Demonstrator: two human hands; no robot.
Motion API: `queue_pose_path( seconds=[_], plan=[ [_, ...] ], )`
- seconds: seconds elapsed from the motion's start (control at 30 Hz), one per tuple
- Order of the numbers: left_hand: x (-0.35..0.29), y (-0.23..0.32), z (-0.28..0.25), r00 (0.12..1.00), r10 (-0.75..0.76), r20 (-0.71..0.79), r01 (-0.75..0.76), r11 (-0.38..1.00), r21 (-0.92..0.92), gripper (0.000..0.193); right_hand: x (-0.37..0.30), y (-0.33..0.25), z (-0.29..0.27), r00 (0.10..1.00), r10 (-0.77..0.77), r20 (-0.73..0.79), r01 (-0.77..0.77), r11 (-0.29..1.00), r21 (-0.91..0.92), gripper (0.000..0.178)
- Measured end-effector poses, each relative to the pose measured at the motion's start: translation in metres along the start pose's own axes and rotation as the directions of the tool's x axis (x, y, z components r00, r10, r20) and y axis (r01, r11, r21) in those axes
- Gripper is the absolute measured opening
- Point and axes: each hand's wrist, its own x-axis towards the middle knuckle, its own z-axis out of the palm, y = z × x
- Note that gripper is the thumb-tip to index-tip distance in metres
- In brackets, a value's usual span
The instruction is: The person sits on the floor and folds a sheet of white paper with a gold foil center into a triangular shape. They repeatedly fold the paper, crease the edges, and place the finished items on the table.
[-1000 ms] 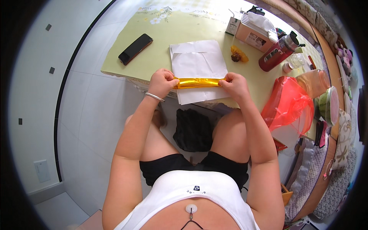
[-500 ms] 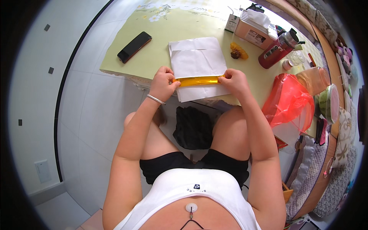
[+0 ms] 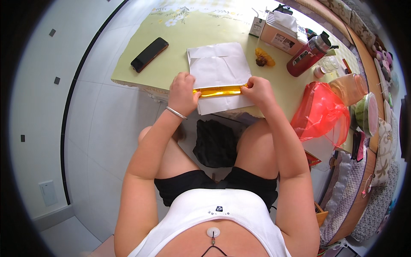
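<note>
A shiny, translucent yellow-gold strip (image 3: pixel 220 91) stretches crosswise over white paper (image 3: pixel 220 66) at the table's near edge. My left hand (image 3: pixel 184 92) pinches the strip's left end, and a silver bangle circles that wrist. At the other end, my right hand (image 3: pixel 258 90) grips the strip between thumb and curled fingers. The paper lies in creased, overlapping sheets, showing both above and below the strip. Its lower part reaches past the table edge.
A black phone (image 3: pixel 150 54) lies on the green-covered table (image 3: pixel 128 68) at left. To the right are a yellow-brown object (image 3: pixel 264 58), a tissue box (image 3: pixel 282 34), a dark red flask (image 3: pixel 309 55), a red plastic bag (image 3: pixel 320 111) and a covered piece of watermelon (image 3: pixel 367 115).
Both hands still hold the strip by its ends. The left hand has turned slightly and its fingers cover more of that end; the right has shifted a little to the left.
</note>
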Motion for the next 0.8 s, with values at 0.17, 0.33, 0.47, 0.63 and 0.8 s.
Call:
queue_pose_path(
  seconds=[0.17,0.33,0.47,0.63,0.8],
  plan=[
    [0.004,-0.002,0.002,0.789,0.584,0.191,-0.614,0.739,0.276,0.056,-0.004,-0.007,0.002,0.999,0.028,-0.02,-0.031,0.985,-0.172,0.022],
    [0.007,-0.009,0.012,0.72,0.604,0.343,-0.694,0.636,0.338,0.051,-0.021,-0.016,0.004,0.946,-0.234,-0.225,0.1,0.87,-0.484,0.044],
    [0.006,-0.01,0.013,0.737,0.56,0.378,-0.668,0.689,0.282,0.055,-0.041,-0.008,0.051,0.777,-0.63,-0.018,0.54,0.68,-0.496,0.067],
    [-0.004,-0.019,0.003,0.762,0.449,0.467,-0.567,0.81,0.147,0.075,-0.053,0.006,0.053,0.863,-0.504,0.023,0.473,0.793,-0.384,0.081],
    [-0.031,-0.04,-0.011,0.838,0.32,0.442,-0.456,0.856,0.244,0.081,-0.043,0.039,0.029,0.89,-0.456,-0.007,0.41,0.807,-0.424,0.073]
  ],
)
